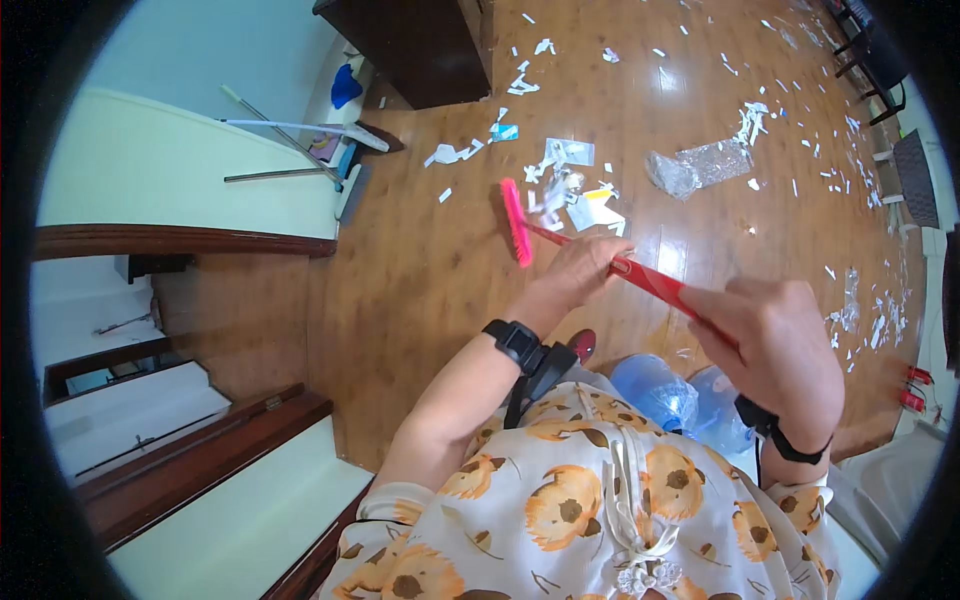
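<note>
A broom with a red handle (pixel 655 283) and bright pink bristles (pixel 516 222) slants down across the view from right to left. My left hand (pixel 582 268) is wrapped round the handle at its middle. Higher up, near the handle's top end, my right hand (pixel 780 345) grips it too. The bristle head rests on or just above the wooden floor; which one I cannot tell. Just right of it lies a pile of scrap paper (pixel 592 208) with crumpled clear plastic. Farther right is a sheet of bubble wrap (pixel 715 165).
White paper scraps (pixel 755 122) litter the floor, mostly to the right. Large clear blue water bottles (pixel 655 388) stand beside my feet. Mops and brooms (pixel 300 150) lean by the left wall, near a doorway. A dark cabinet (pixel 415 45) stands ahead, and chairs (pixel 880 65) line the far right.
</note>
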The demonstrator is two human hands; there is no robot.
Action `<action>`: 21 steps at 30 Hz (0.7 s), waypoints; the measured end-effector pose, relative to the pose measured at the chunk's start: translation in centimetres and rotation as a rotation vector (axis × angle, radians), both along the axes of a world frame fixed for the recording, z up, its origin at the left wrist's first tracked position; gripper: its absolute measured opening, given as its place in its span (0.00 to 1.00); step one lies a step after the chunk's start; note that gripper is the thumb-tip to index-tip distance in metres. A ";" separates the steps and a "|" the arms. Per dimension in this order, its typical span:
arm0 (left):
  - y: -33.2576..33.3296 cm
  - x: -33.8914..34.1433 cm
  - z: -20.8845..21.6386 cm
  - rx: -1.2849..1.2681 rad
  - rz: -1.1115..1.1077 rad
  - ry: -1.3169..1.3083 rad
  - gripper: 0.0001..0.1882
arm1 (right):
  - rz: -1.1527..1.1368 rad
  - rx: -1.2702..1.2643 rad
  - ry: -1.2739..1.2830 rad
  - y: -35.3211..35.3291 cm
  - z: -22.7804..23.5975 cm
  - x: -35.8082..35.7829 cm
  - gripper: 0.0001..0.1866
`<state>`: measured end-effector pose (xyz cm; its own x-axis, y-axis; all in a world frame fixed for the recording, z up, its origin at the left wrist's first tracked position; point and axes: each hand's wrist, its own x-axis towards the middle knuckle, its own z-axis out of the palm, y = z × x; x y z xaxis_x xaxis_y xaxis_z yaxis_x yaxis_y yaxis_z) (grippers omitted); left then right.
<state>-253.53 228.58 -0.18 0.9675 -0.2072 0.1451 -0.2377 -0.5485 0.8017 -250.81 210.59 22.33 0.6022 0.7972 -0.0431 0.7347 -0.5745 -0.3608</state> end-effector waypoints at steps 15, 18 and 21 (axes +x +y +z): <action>17.7 -20.9 -8.7 0.225 0.326 0.706 0.10 | 0.513 -0.003 0.424 18.2 -16.2 -3.8 0.08; 20.3 -20.9 -9.5 0.154 0.322 0.715 0.10 | 0.503 -0.054 0.474 22.0 -17.5 -3.8 0.08; 23.2 -17.5 -10.2 0.132 0.321 0.618 0.10 | 0.471 -0.059 0.429 24.7 -15.5 -1.1 0.08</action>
